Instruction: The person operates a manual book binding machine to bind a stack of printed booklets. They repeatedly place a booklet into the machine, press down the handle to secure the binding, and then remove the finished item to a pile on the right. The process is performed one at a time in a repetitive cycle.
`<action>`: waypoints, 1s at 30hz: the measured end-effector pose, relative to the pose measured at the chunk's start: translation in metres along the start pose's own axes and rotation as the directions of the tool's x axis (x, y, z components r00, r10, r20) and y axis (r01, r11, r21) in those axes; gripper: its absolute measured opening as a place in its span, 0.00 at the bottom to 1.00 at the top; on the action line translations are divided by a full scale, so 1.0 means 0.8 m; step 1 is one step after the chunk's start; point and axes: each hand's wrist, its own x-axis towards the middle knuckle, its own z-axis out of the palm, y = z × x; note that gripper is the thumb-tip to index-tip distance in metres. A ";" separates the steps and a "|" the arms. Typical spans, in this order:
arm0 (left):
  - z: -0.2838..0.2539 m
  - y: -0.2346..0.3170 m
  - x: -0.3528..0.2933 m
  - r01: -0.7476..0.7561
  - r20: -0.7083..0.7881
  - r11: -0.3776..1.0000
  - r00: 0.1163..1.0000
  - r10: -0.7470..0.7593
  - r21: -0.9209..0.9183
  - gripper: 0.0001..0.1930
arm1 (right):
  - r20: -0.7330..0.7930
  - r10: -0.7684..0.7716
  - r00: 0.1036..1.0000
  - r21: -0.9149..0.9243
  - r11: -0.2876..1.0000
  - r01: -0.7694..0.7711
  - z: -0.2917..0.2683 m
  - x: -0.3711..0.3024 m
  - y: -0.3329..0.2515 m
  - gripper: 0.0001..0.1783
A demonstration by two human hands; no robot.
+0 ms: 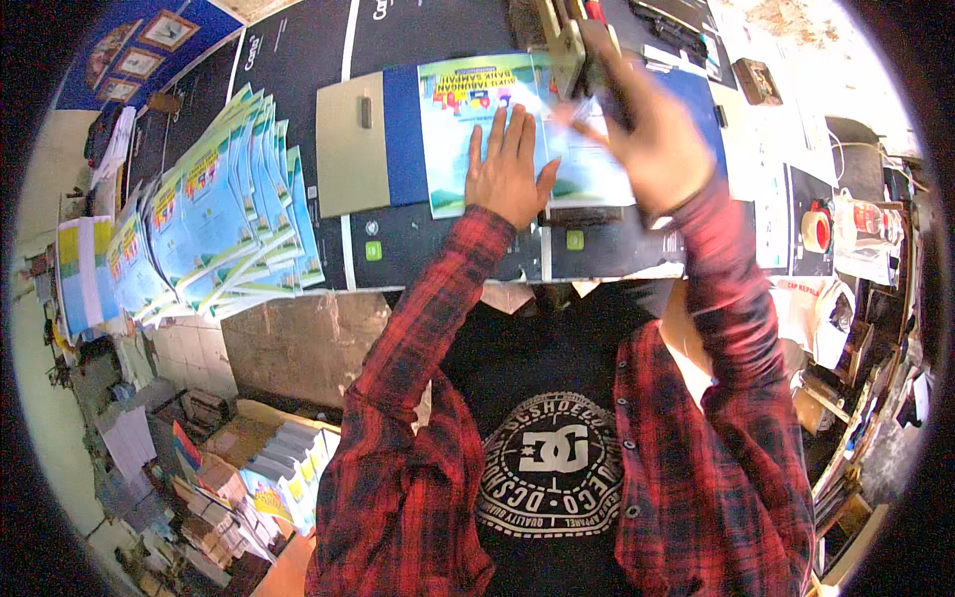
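Observation:
My left hand (510,169) lies flat with fingers spread on a light blue and green printed cover sheet (446,149). The sheet is opened out on the worktable, over a flat beige and blue board (348,159). Smeared by motion, my right hand (665,149) is over the sheet's right half, beside the head of a metal device (567,55) that looks like a bench stapler. A dark part shows between its thumb and fingers. Whether it grips that part is unclear.
A fanned stack of similar printed booklets (214,214) covers the table's left end. Toward the right lie a roll of tape (816,231) and a plastic bag (870,224). On the lower left, a box of booklets (284,468) stands below table height.

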 end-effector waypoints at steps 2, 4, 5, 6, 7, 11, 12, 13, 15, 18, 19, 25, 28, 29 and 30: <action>0.004 -0.003 0.000 -0.016 -0.013 1.000 1.000 0.016 -0.007 0.35 | -0.036 0.086 0.996 0.390 0.918 -0.065 -0.039 0.026 0.057 0.41; -0.001 -0.006 -0.001 0.007 0.003 1.000 1.000 -0.007 -0.006 0.36 | -0.164 0.159 0.974 0.500 0.864 -0.057 -0.060 0.047 0.122 0.38; 0.000 -0.004 0.000 -0.003 -0.018 1.000 1.000 0.002 -0.020 0.36 | -0.257 0.217 0.942 0.437 0.895 -0.087 -0.051 0.037 0.172 0.37; 0.002 -0.003 -0.001 -0.013 -0.017 1.000 1.000 0.012 -0.016 0.35 | -0.312 0.295 0.903 0.398 0.904 -0.157 -0.040 0.026 0.219 0.36; 0.009 0.004 0.006 -0.043 -0.017 0.998 0.999 0.043 -0.039 0.35 | -0.343 0.390 0.854 0.399 0.884 -0.243 -0.038 0.001 0.264 0.35; 0.005 -0.008 -0.004 0.003 -0.004 1.000 1.000 -0.003 -0.004 0.35 | -0.260 0.506 0.822 0.515 0.793 -0.325 0.032 -0.032 0.345 0.32; 0.004 -0.008 -0.006 0.003 -0.003 1.000 1.000 -0.003 -0.013 0.35 | -0.247 0.493 0.834 0.507 0.799 -0.323 0.036 -0.033 0.361 0.29; 0.004 -0.011 -0.008 0.007 -0.007 1.000 1.000 -0.007 -0.014 0.35 | -0.230 0.478 0.848 0.499 0.805 -0.319 0.041 -0.033 0.376 0.27; 0.002 -0.019 -0.016 0.032 0.002 0.999 0.999 -0.032 0.005 0.35 | -0.182 0.492 0.851 0.605 0.738 -0.297 0.057 -0.023 0.394 0.24; 0.007 0.001 0.006 -0.040 -0.008 0.998 0.999 0.039 -0.058 0.35 | -0.401 0.371 0.838 0.391 0.896 -0.210 0.028 -0.053 0.490 0.24; 0.008 0.002 0.007 -0.042 -0.012 0.997 0.999 0.041 -0.064 0.35 | -0.444 0.158 0.882 -0.030 0.981 -0.191 0.028 -0.053 0.492 0.23; -0.001 -0.028 -0.015 0.028 -0.033 1.000 0.999 -0.029 -0.014 0.35 | -0.221 0.629 0.746 0.662 0.658 -0.359 0.059 -0.025 0.266 0.29; -0.005 -0.036 -0.015 0.019 -0.028 1.000 0.999 -0.019 -0.010 0.35 | -0.168 0.676 0.718 0.707 0.590 -0.390 0.056 -0.017 0.224 0.29; -0.007 -0.040 -0.016 0.019 -0.022 1.000 1.000 -0.020 -0.007 0.35 | -0.172 0.671 0.722 0.723 0.583 -0.370 0.057 -0.015 0.215 0.29; -0.008 -0.044 -0.018 0.017 -0.031 1.000 0.999 -0.017 -0.004 0.35 | -0.158 0.682 0.714 0.739 0.561 -0.373 0.058 -0.013 0.213 0.30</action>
